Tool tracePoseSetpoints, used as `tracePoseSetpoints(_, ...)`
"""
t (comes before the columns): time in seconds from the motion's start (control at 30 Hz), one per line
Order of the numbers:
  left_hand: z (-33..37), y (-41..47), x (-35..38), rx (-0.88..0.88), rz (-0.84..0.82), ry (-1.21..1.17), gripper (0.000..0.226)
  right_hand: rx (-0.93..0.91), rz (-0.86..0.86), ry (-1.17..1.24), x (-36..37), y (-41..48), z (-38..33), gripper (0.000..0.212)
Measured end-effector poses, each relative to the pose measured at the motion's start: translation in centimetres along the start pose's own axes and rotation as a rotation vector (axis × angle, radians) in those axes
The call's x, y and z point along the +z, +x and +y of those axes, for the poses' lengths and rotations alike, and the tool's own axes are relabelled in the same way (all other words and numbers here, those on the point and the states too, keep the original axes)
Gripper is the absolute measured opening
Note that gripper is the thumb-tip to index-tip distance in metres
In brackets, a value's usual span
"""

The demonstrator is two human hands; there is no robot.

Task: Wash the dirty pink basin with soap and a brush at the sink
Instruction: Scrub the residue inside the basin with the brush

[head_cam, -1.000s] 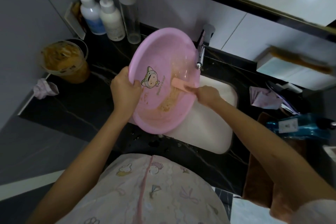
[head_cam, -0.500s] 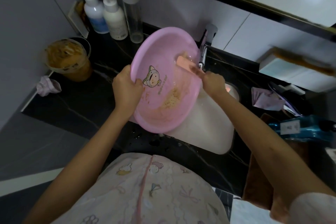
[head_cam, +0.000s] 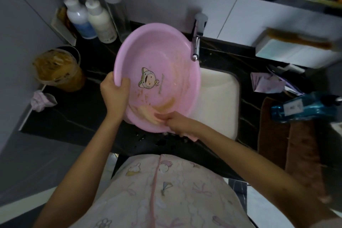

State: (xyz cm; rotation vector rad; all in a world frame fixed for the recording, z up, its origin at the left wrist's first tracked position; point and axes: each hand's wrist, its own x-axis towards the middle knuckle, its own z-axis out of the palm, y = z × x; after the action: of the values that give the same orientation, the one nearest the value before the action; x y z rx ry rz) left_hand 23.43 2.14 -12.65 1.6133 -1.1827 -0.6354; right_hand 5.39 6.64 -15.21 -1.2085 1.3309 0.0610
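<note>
Pink basin (head_cam: 162,57) tilted over white sink (head_cam: 220,98), cartoon print inside, orange-brown smears low down. Left hand (head_cam: 114,96) grips its left rim; right hand (head_cam: 177,122) curled round blurred peach brush (head_cam: 148,114) on lower wall.

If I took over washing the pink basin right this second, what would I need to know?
Left hand: grips the pink basin by its left rim and holds it tilted above the sink.
Right hand: holds the brush, which is blurred, against the inside wall near the lower rim.
Done: scrubbing is under way, and the upper inside looks mostly clean.
Left: orange-brown smears near the lower rim and specks below the cartoon sticker. Scrub these off, then rinse under the faucet. No water stream shows there.
</note>
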Motion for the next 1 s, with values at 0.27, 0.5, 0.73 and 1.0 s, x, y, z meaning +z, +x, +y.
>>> tracePoseSetpoints(0.27,-0.2,-0.1,0.5,-0.031,0.051,-0.114,0.034,-0.075,0.029,0.655,3.4,0.5,-7.4,0.042)
tracePoseSetpoints(0.5,-2.0,-0.3,0.0,-0.035,0.016,-0.134,0.035,0.148,0.114,-0.577,-0.9,-1.7,0.8,0.047)
tracePoseSetpoints(0.73,-1.6,-0.3,0.0,-0.029,0.006,-0.123,0.036,0.197,0.111,-0.58,0.1,0.8,-1.6,0.036)
tracePoseSetpoints(1.0,-0.6,-0.7,0.3,-0.06,0.018,-0.146,0.042,-0.207,0.187,0.34,1.9,1.7,-9.7,0.041)
